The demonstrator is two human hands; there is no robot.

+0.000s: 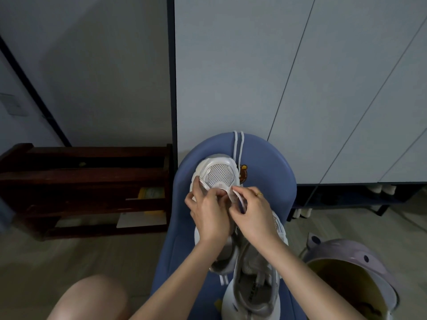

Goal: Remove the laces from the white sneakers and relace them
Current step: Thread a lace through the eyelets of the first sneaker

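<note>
A white sneaker [217, 173] with a mesh toe lies on a blue seat [272, 181], toe pointing away from me. My left hand [209, 215] grips the sneaker's left side near the lowest eyelets, fingers curled at the tongue. My right hand [253, 215], with a ring on one finger, pinches the white lace [238, 148] at the right eyelet edge. Two strands of the lace run up over the seat's far rim. The second white sneaker [254, 289] lies nearer me, opening upward, partly under my right forearm.
A dark wooden shoe rack [87, 188] stands to the left. Pale cabinet doors [300, 77] rise behind the seat. A lilac bucket [353, 273] with animal ears sits at lower right. My bare knee [92, 299] shows at lower left.
</note>
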